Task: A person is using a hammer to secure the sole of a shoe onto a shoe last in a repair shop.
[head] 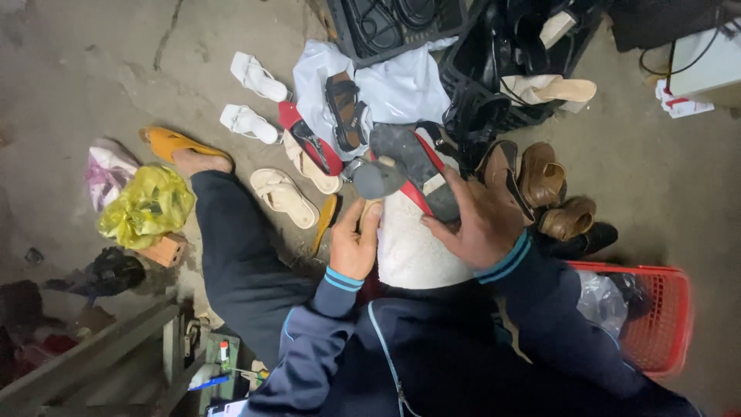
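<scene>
Shoe (pixel 417 174), a dark-soled one with a red edge, lies sole-up across a white cloth (pixel 413 247) on the person's lap. The right hand (pixel 478 224) grips it from the heel side, its fingers (pixel 444 224) closed over the sole's edge. The left hand (pixel 356 239) is just beside the toe end, with its fingers (pixel 369 216) pinched together on a slim tan tool handle (pixel 369 207) whose round dark head (pixel 378 179) rests against the sole.

Judgement on handling: the shoe appears light and easy to turn in one hand. The sole looks stiff along its length but probably flexes near the toe. Its worn surface should give fair grip and seems neither slippery nor fragile. The firmest hold is likely across the waist of the sole, where the right fingers already clamp, or around the heel.

Beyond the fingers, pale sandals (pixel 282 197) and a red shoe (pixel 309 135) lie on the concrete floor (pixel 93 62). Brown shoes (pixel 552 189) sit just right of the right hand. A red basket (pixel 656 324) stands near the right elbow.
</scene>
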